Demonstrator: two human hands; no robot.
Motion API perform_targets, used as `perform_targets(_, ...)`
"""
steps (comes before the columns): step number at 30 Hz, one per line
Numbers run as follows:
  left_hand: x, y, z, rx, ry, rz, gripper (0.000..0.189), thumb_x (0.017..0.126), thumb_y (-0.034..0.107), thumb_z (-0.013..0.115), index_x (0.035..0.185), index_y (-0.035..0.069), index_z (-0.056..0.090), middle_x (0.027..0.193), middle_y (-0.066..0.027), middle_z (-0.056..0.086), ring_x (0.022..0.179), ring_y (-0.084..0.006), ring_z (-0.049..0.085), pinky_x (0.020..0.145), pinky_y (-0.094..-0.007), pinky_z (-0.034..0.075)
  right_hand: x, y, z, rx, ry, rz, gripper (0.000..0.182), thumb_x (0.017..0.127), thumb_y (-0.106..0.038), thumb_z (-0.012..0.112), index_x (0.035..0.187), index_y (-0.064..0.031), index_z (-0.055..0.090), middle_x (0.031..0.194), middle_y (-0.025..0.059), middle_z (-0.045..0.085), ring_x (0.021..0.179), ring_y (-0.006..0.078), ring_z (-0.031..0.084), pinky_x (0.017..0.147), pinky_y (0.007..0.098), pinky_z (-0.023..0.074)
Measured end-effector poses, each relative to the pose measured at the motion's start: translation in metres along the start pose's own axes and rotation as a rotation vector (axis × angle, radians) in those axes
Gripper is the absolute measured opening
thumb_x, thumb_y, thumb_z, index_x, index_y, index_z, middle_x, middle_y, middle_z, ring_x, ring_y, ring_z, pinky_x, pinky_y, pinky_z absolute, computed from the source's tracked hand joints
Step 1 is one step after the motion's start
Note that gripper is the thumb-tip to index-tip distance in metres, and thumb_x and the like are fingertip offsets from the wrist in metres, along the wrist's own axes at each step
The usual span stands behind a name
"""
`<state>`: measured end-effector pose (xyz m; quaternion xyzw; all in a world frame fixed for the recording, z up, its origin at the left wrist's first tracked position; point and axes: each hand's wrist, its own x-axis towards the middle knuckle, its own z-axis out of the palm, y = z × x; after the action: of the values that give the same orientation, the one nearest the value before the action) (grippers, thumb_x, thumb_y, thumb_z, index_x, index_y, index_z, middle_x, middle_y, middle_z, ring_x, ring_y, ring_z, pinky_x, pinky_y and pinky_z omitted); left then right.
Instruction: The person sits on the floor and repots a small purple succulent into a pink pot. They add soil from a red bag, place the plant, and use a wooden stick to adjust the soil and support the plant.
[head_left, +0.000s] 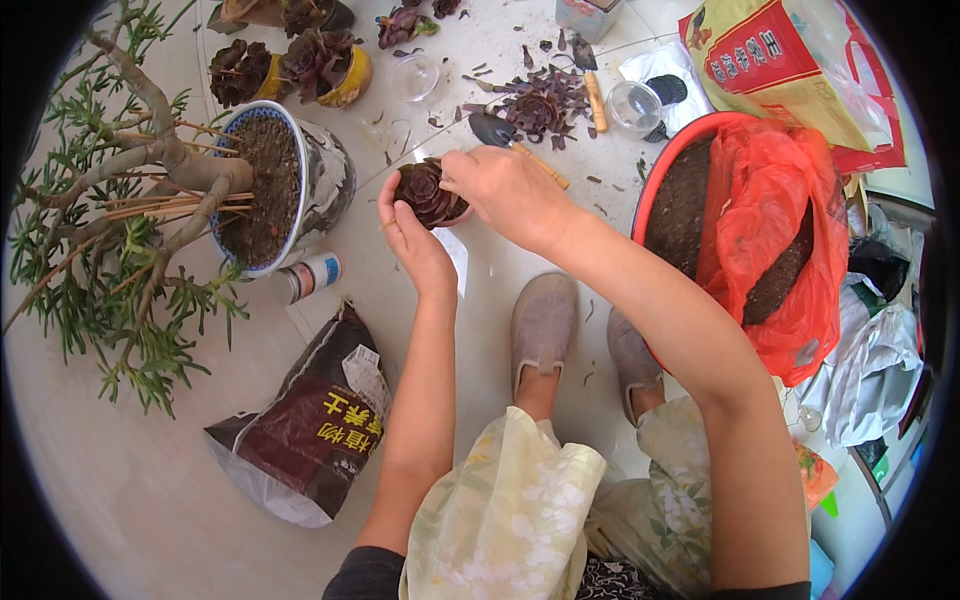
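Note:
A dark purple rosette succulent (427, 193) sits in a small pot, of which only a pinkish rim shows at the lower right. My left hand (409, 232) curves around the pot and plant from the left and below, a ring on one finger. At the plant's right edge is my right hand (502, 191), fingers bent together; whether they pinch a leaf or anything else cannot be seen. Just beyond it lies a small shovel with a black blade (491, 129) and a wooden handle. Loose purple leaves and a rosette (536, 112) lie farther off on the floor.
Right stands a red basin (643, 202) of soil with a red plastic bag (772, 225). Left are a large potted succulent (289, 247), a small jar (311, 276) and a soil bag (315, 427). Yellow pots (356, 79), clear cups (634, 107) and another small shovel (595, 101) lie beyond.

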<state>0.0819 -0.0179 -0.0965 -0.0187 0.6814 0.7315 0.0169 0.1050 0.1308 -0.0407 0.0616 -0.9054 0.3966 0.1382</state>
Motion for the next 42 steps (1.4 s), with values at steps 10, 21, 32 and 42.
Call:
perform_targets(10, 0.0, -0.001, -0.001, 0.003, 0.012, -0.004, 0.036, 0.105, 0.018, 0.031, 0.136, 0.006, 0.045, 0.118, -0.0112, 0.061, 0.095, -0.0175, 0.065, 0.074, -0.031, 0.055, -0.003, -0.01, -0.01, -0.019, 0.085, -0.148, 0.014, 0.079, -0.007, 0.062, 0.087, -0.0039, 0.051, 0.078, 0.014, 0.064, 0.081, 0.0324, 0.067, 0.068, 0.0411, 0.0549)
perform_targets(21, -0.001, 0.002, -0.001, -0.022, 0.003, -0.017, 0.036, 0.106, 0.017, 0.032, 0.136, 0.005, 0.046, 0.12, -0.0108, 0.061, 0.098, -0.017, 0.063, 0.08, -0.0312, 0.052, 0.008, -0.004, 0.0, 0.033, 0.026, -0.121, 0.015, 0.081, -0.008, 0.067, 0.088, -0.0045, 0.054, 0.077, 0.0141, 0.064, 0.075, 0.0346, 0.064, 0.064, 0.0427, 0.0529)
perform_targets(32, -0.003, 0.006, 0.0, -0.039, 0.002, -0.071, 0.036, 0.106, 0.016, 0.032, 0.135, 0.002, 0.048, 0.123, -0.0126, 0.059, 0.108, -0.0188, 0.061, 0.095, -0.0331, 0.049, -0.002, -0.002, 0.009, 0.057, 0.037, -0.023, 0.012, 0.079, -0.007, 0.065, 0.084, -0.0025, 0.055, 0.082, 0.0154, 0.066, 0.081, 0.0348, 0.067, 0.067, 0.0433, 0.0544)
perform_targets(42, -0.002, -0.001, 0.0, 0.046, 0.013, 0.014, 0.036, 0.106, 0.02, 0.031, 0.136, 0.007, 0.045, 0.118, -0.0097, 0.061, 0.098, -0.0165, 0.063, 0.079, -0.0307, 0.054, -0.006, -0.004, 0.008, 0.074, 0.052, -0.018, 0.01, 0.079, -0.008, 0.063, 0.082, -0.0031, 0.054, 0.083, 0.0136, 0.065, 0.082, 0.0336, 0.066, 0.067, 0.0423, 0.0548)
